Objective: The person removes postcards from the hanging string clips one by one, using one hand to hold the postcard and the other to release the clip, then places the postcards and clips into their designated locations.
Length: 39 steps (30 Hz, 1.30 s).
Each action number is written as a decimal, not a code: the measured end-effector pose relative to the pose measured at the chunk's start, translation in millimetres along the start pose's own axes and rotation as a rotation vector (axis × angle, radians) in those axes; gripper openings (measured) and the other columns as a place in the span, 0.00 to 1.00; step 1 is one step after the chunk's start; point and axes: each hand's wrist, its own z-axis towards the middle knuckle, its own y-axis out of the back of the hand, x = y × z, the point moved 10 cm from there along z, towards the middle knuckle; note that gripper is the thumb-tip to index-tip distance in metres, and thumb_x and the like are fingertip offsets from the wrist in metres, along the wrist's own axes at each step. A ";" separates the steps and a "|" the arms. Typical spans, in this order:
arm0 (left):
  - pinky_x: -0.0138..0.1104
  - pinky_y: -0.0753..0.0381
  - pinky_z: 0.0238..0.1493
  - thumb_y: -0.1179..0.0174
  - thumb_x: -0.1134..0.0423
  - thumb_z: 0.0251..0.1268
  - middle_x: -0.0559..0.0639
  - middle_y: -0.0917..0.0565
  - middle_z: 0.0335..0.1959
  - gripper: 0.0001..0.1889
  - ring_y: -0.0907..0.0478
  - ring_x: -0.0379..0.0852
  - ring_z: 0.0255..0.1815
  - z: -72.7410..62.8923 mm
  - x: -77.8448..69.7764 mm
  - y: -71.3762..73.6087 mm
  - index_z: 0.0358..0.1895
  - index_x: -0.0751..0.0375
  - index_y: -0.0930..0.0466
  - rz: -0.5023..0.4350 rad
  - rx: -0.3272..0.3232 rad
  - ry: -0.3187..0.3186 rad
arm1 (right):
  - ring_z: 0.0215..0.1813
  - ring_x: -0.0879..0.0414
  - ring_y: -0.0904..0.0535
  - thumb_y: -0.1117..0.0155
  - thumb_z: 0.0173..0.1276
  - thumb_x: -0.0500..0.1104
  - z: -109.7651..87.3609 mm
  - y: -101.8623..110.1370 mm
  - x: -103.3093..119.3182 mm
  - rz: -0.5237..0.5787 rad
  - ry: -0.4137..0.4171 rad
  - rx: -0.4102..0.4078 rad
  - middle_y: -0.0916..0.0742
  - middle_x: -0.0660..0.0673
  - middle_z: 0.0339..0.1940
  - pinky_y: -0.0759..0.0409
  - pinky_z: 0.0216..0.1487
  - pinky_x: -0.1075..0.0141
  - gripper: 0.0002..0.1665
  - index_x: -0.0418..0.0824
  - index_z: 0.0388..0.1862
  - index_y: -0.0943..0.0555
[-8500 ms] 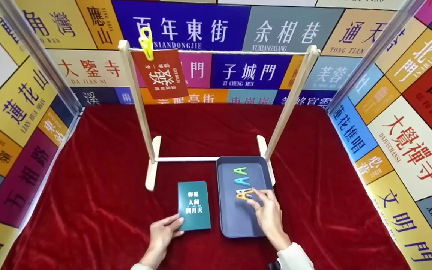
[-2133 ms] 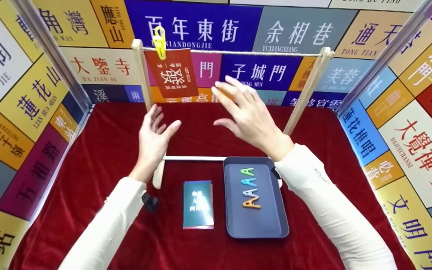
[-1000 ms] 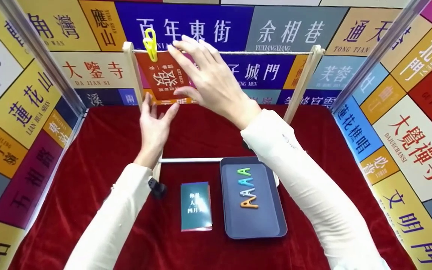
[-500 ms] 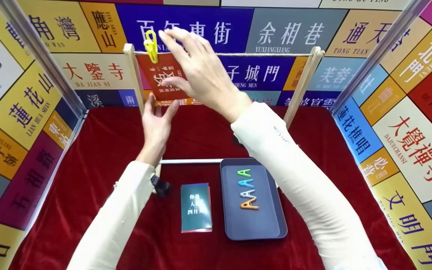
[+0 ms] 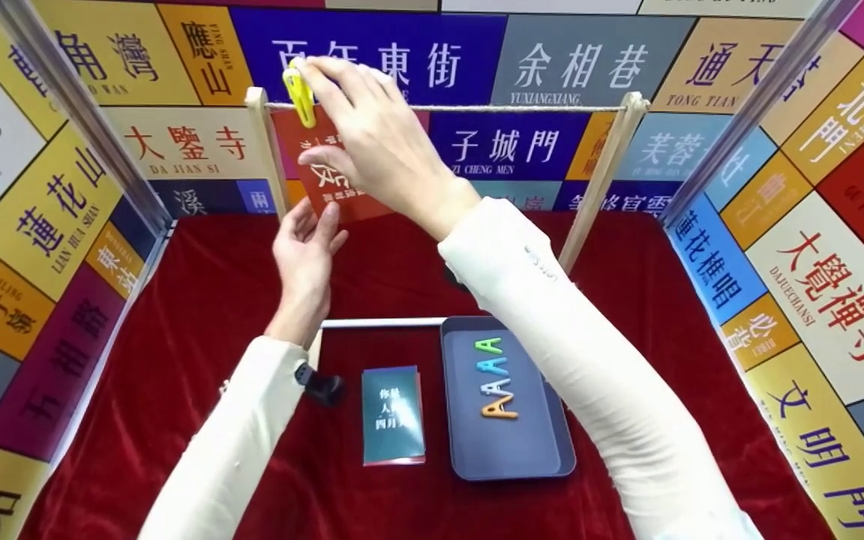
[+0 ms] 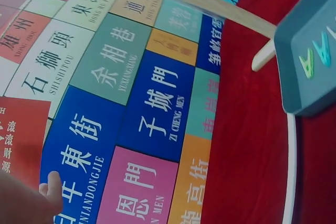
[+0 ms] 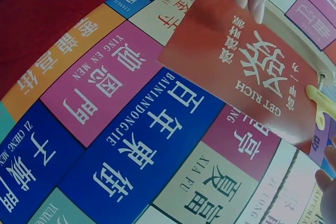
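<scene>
A red card (image 7: 231, 61) with gold-white print hangs at the left end of the string, under a yellow clothespin (image 5: 302, 101). My left hand (image 5: 303, 259) pinches the card's lower corner, thumb in front and fingers behind. Up at the clothespin, my right hand (image 5: 391, 142) has an index fingertip at its top end, while the thumb stays apart, lower down, in front of the card. In the right wrist view, fingertips (image 7: 328, 174) of that hand lie just beside the clothespin. My right hand hides much of the card in the head view.
A wooden frame (image 5: 631, 124) carries the string (image 5: 522, 109). On the red cloth (image 5: 177, 360) lie a stack of cards (image 5: 393, 416), green one on top, and a grey tray (image 5: 507, 461) with several coloured clothespins (image 5: 498, 407). Printed panels surround the cloth.
Both hands went from the tray and card stack up to the hanging card. My right hand moved left to the clothespin; my left hand took hold of the card's corner, and the card tilted.
</scene>
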 end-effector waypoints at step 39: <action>0.28 0.13 0.35 0.43 0.73 0.70 0.57 0.15 0.43 0.20 0.18 0.36 0.31 -14.3 -0.1 24.3 0.63 0.76 0.25 -0.151 -0.123 -0.020 | 0.58 0.67 0.23 0.42 0.68 0.65 21.1 -38.2 -41.0 0.388 -0.710 0.236 0.13 0.60 0.49 0.40 0.68 0.68 0.36 0.56 0.72 0.28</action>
